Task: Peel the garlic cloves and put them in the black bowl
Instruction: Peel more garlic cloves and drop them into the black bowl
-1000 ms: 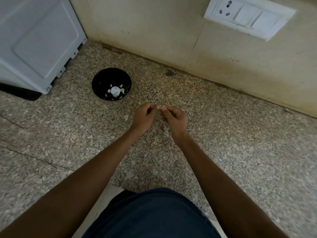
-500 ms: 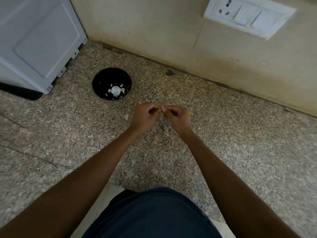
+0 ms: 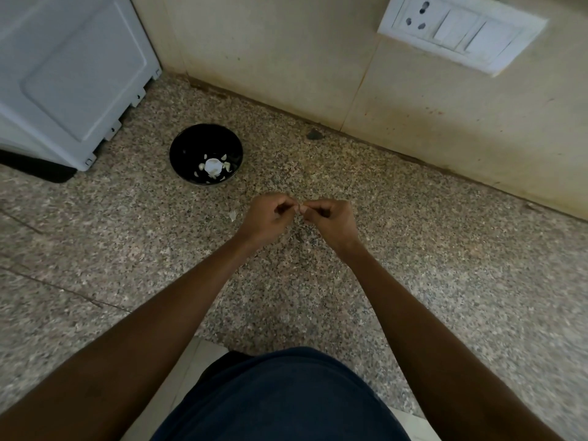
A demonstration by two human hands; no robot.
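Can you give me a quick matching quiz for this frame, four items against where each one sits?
Things:
1. black bowl
2. switch plate
3. garlic clove
4. white appliance

Places:
A. on the wall, upper right
B. pinched between the left hand and the right hand
C. on the counter, left of and beyond the hands
D. at the far left, standing on the counter

Pairs: 1-C, 2-A, 3-B, 4-D
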